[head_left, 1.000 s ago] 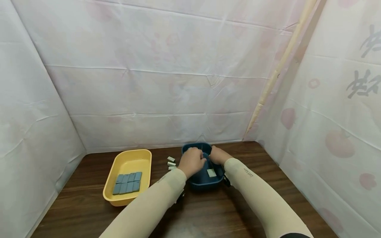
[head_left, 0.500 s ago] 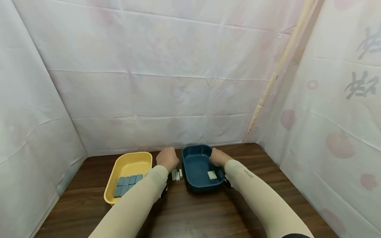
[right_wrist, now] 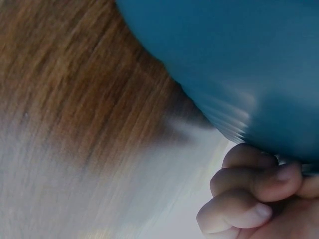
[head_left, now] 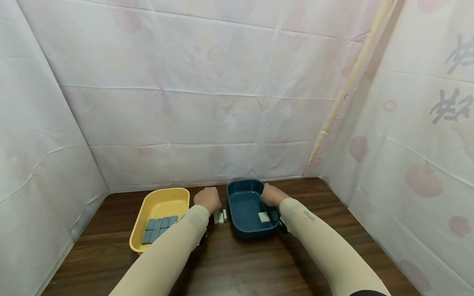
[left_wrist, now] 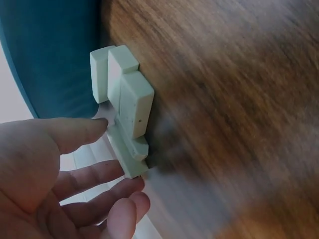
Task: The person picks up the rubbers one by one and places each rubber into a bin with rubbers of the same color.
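Note:
My left hand (head_left: 208, 199) is down at a cluster of small pale tiles (head_left: 221, 218) on the table, left of a dark blue tray (head_left: 242, 205). In the left wrist view, the thumb and fingertips meet opposite ends of one pale tile (left_wrist: 125, 154), in what looks like a light pinch. More tiles (left_wrist: 135, 104) stand against it, close to the tray wall. On the far side, my right hand (head_left: 272, 195) grips the tray's right rim; the right wrist view has its fingers (right_wrist: 239, 174) curled at the edge. One pale tile (head_left: 263, 217) lies inside the tray.
A yellow tray (head_left: 163, 199) stands left of my left arm, with several blue-grey tiles (head_left: 155, 224) set in rows. The brown wooden table (head_left: 252, 263) ends at a white sheet wall (head_left: 192, 123) behind. My left sleeve partly covers the yellow tray.
My left hand has moved left from above the blue tray down to the pale tiles beside it, then stayed there. The right hand has kept its place on the rim.

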The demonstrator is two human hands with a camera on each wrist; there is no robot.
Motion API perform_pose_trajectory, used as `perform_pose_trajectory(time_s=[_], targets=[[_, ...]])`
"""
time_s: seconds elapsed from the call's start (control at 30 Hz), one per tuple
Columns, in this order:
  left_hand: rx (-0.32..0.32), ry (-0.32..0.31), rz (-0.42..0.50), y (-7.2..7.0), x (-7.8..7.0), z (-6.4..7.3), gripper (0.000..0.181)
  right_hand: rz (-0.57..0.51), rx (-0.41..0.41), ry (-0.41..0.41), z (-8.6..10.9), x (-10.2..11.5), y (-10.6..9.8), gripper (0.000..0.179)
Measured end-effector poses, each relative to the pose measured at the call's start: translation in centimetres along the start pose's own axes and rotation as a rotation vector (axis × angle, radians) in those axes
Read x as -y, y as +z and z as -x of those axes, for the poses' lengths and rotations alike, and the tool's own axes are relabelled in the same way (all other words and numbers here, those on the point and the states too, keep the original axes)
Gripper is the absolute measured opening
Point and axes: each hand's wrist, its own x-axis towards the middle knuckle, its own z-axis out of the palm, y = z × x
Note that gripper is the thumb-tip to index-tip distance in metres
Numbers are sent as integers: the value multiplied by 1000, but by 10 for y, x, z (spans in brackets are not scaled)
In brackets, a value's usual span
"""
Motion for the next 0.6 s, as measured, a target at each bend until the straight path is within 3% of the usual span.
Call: perform_pose_trajectory(time_s=[0.4,0.53,0.6], targets=[[55,-1,-40,-7,-2,5,22,20,-6,-7,0,-3,1,72],[10,-2,-11,-7,-2,7,23,16,-3,-17,1,-3,2,72],[-49,4,17,-8,-2,9,24,3,2,-20,1,-3,2,72]])
